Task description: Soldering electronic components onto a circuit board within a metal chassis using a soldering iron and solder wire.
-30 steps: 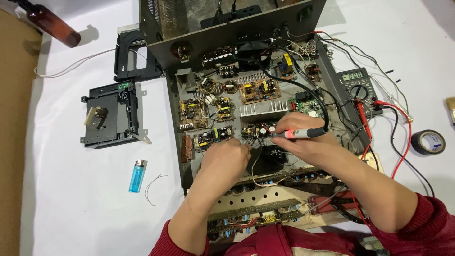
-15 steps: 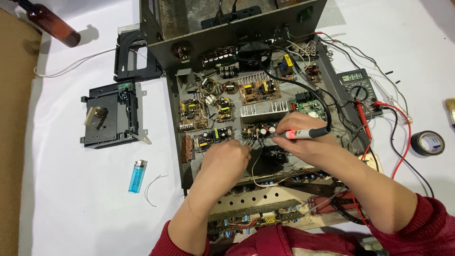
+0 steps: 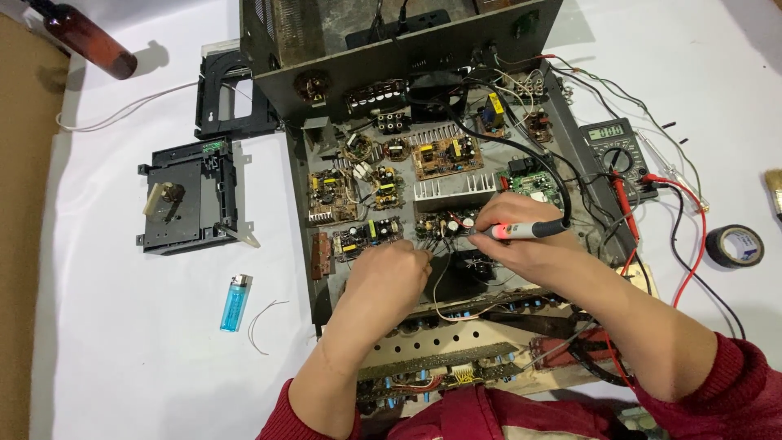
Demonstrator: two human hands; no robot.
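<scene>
Open electronics chassis (image 3: 326, 269): dark metal, lid off, at the centre of a white tabletop (image 3: 122, 350). Inside lie several small circuit boards (image 3: 444, 155), a finned heatsink (image 3: 452, 186) and loose wiring.

Right hand (image 3: 521, 236): fingers closed round a soldering iron (image 3: 521, 230), a pen-shaped tool with a grey grip and a glowing red section. The tool lies nearly level, tip pointing left at a small board (image 3: 444, 224) in the chassis middle; a black cable runs from its rear up across the boards.

Left hand (image 3: 391, 273): rests on the chassis just left of the iron's tip, fingers curled narrow near thin wires at that same board. Whether they pinch a wire cannot be told.

Digital multimeter (image 3: 615, 151): right of the chassis, display lit, red and black test leads (image 3: 692, 236) trailing over the tabletop.

Roll of black insulating tape (image 3: 735, 245): far right, lying flat.

Brush (image 3: 774, 189): at the right edge, mostly cut off.

Blue cigarette lighter (image 3: 235, 302): left of the chassis, lying flat, with a short curved piece of wire (image 3: 259, 322) just beside it.

Black disc-drive mechanism (image 3: 183, 204): further left, with a second black frame (image 3: 224, 94) above it.

Brown glass bottle (image 3: 85, 39): top left, lying on its side.

Sleeves (image 3: 733, 391): dark red, on both forearms.
</scene>
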